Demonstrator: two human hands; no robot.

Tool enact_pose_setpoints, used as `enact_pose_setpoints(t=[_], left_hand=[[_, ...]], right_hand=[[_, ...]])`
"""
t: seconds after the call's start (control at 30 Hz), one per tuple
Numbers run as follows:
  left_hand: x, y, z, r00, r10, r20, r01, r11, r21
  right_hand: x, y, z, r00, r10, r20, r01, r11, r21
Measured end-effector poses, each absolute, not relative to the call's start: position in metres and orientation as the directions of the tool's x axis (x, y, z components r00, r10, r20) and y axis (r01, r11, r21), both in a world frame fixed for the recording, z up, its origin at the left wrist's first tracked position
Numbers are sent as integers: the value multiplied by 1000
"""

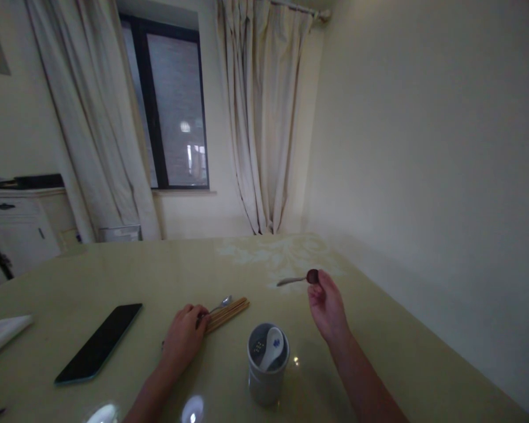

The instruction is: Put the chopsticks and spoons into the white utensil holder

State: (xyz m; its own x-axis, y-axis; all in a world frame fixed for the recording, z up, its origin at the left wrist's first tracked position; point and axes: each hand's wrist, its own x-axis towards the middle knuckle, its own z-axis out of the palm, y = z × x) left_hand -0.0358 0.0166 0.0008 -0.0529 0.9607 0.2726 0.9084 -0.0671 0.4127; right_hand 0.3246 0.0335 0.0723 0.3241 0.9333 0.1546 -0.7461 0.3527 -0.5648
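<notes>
Tabletop (180, 264): pale olive-yellow, whitish leafy pattern at far end. Cup (264, 388): plain grey. Ceramic spoon (272, 353): white, small blue motif. Chopsticks (228, 314): tan-brown. Small spoon (225, 301): silver. Utensil (293, 281): dark reddish-brown round end, silver-grey handle. Tablet-like slab (101, 343): black face, light blue-green edge. Curtains (264, 106): cream, plain. Window frame (150, 106): near-black. Wall (423, 147): off-white. Cabinet (13, 226): white, dark handles.
</notes>
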Motion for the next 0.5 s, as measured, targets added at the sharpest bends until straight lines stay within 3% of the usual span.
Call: enact_pose_setpoints(t=[0.1, 0.3, 0.4, 0.5], left_hand=[[-36, 18, 0, -62, 960, 272, 903, -63, 426], [-37, 18, 4, -72, 942, 327, 889, -88, 448], [-24, 10, 12, -48, 869, 493, 883, -194, 428], [-1, 0, 18, 125, 820, 558, 863, -367, 347]], right_hand=[[307, 42, 49, 357, 932, 67, -647, 298, -702], [261, 33, 21, 223, 973, 55, -572, 176, -801], [248, 27, 22, 121, 990, 72, -453, 120, -883], [243, 19, 27, 0, 997, 82, -367, 77, -927]])
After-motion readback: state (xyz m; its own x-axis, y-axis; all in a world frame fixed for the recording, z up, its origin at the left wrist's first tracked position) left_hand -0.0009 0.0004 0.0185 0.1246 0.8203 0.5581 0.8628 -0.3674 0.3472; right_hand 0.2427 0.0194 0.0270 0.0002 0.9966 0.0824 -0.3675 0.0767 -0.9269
